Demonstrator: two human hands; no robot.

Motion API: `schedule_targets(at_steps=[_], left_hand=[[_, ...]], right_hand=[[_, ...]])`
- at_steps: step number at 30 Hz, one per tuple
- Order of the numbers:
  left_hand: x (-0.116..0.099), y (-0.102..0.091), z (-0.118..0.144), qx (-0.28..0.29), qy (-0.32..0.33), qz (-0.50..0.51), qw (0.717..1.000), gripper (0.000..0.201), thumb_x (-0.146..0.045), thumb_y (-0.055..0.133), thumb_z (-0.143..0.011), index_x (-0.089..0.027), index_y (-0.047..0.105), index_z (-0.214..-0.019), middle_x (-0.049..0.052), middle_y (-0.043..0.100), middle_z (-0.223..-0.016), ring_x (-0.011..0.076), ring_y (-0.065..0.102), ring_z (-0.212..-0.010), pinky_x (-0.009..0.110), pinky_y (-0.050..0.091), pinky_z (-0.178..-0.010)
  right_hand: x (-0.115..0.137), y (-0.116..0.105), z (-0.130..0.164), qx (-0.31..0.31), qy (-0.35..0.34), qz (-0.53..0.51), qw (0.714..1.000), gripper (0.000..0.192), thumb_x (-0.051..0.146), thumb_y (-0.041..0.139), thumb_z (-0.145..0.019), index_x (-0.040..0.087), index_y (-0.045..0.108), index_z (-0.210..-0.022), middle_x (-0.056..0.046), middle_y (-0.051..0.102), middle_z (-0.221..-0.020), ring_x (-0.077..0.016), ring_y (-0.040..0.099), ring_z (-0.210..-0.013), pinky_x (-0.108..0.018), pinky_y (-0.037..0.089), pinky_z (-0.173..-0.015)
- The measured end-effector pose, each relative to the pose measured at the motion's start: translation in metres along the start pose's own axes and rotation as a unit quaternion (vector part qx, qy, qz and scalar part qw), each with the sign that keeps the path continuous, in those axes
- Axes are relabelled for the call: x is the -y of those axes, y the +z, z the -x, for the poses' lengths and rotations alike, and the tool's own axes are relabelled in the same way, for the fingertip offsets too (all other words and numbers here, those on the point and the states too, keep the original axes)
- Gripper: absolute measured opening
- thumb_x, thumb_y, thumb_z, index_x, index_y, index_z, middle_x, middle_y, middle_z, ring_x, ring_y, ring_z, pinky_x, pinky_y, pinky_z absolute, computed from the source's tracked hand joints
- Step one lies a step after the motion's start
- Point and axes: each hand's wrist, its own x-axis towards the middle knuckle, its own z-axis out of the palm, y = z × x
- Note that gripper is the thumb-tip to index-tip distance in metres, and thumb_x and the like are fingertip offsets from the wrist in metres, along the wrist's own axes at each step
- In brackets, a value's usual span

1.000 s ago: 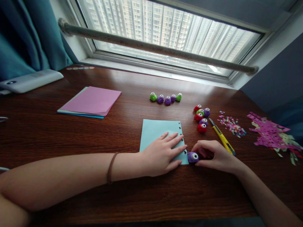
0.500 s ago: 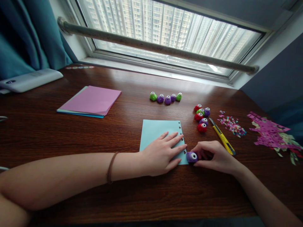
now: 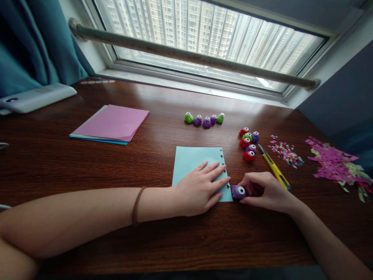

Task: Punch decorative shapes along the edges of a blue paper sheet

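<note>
Two hands work on a dark wooden table [image 3: 87, 163] under a window [image 3: 204, 35]: left hand [image 3: 201, 190] flat on blue paper [image 3: 192, 161], right hand [image 3: 264, 192] clamped on a purple punch [image 3: 239, 191].

Eleven small paper punches: one purple [image 3: 239, 191] at the light-blue sheet [image 3: 195, 161], five in a far row [image 3: 204, 120], five clustered [image 3: 248, 144] to the right. One light-blue sheet, one stack of coloured paper [image 3: 112, 124], one yellow utility knife [image 3: 274, 167], one confetti pile [image 3: 285, 152], one heap of punched pink scraps [image 3: 335, 165]. Two hands.
</note>
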Motion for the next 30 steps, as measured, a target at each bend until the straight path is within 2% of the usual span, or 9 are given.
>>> schedule_targets(at_steps=[10, 19, 30], left_hand=[[0.0009, 0.0014, -0.001, -0.028, 0.002, 0.016, 0.999, 0.038, -0.027, 0.036, -0.092, -0.02, 0.046, -0.128, 0.011, 0.036, -0.14, 0.0274, 0.03, -0.13, 0.049, 0.025, -0.106], [0.0021, 0.0001, -0.0014, -0.047, -0.005, 0.056, 0.997, 0.036, -0.026, 0.038, -0.092, -0.024, 0.048, -0.126, 0.008, 0.037, -0.14, 0.0262, 0.03, -0.13, 0.049, 0.027, -0.105], [0.0028, -0.0012, -0.0013, -0.039, -0.014, 0.072, 0.997, 0.037, -0.027, 0.037, -0.092, -0.025, 0.048, -0.127, 0.006, 0.037, -0.141, 0.0255, 0.029, -0.131, 0.048, 0.025, -0.107]], right_hand=[[-0.0041, 0.0006, 0.0, -0.001, -0.001, -0.014, 1.0, 0.021, 0.031, 0.071, -0.07, 0.015, 0.064, -0.081, 0.002, 0.055, -0.06, -0.0083, 0.046, -0.051, -0.019, 0.034, -0.046], [-0.006, 0.0026, -0.0001, -0.039, -0.014, -0.016, 0.999, 0.019, 0.03, 0.07, -0.073, 0.015, 0.065, -0.084, 0.001, 0.057, -0.063, -0.0093, 0.047, -0.053, -0.02, 0.036, -0.046], [-0.0054, 0.0047, 0.0, -0.064, -0.019, -0.009, 0.998, 0.023, 0.033, 0.07, -0.074, 0.015, 0.066, -0.088, 0.001, 0.058, -0.063, -0.0089, 0.048, -0.052, -0.019, 0.036, -0.046]])
